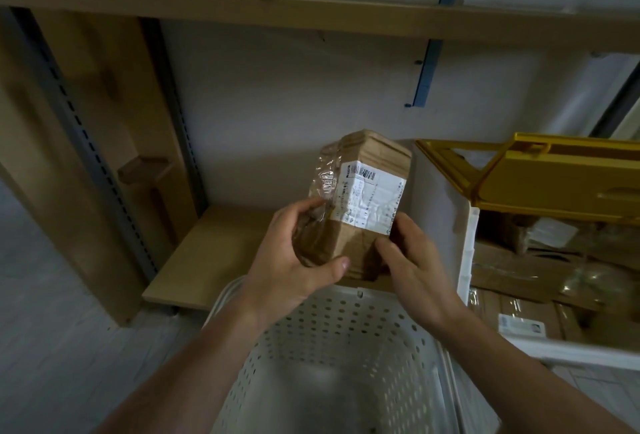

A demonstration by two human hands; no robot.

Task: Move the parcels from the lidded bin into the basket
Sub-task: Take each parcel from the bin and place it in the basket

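- One cardboard parcel (pixel 367 198) is held up at the centre of the frame, standing roughly on end and tilted a little, above the far rim of the basket.
- It carries one white shipping label (pixel 372 196) on the face turned to the camera, and crinkled clear tape along its left side.
- Two hands hold it at its lower end. The left hand (pixel 294 260) grasps the lower left side, thumb across the front and fingers curled round the taped edge.
- The right hand (pixel 412 260) grasps the lower right corner, fingers curled against the cardboard just below the label.
- One white basket (pixel 346 329) with rows of round holes sits at the bottom centre of the frame, directly beneath the forearms; its floor shows no parcels.
- One white bin (pixel 467 253) stands at the right of the frame, just beside the basket, with its one yellow lid (pixel 554 177) raised open above it.
- More parcels (pixel 530 281) lie in the bin, brown cardboard with tape; at least one shows a white label at the lower right. Their exact number cannot be told because they overlap in the dim light.
- One low wooden shelf board (pixel 207 253) lies left of centre, behind the basket, and one long wooden shelf (pixel 242 8) crosses the top of the frame.
- One blue bracket (pixel 427 73) hangs under that upper shelf, upper right of centre.
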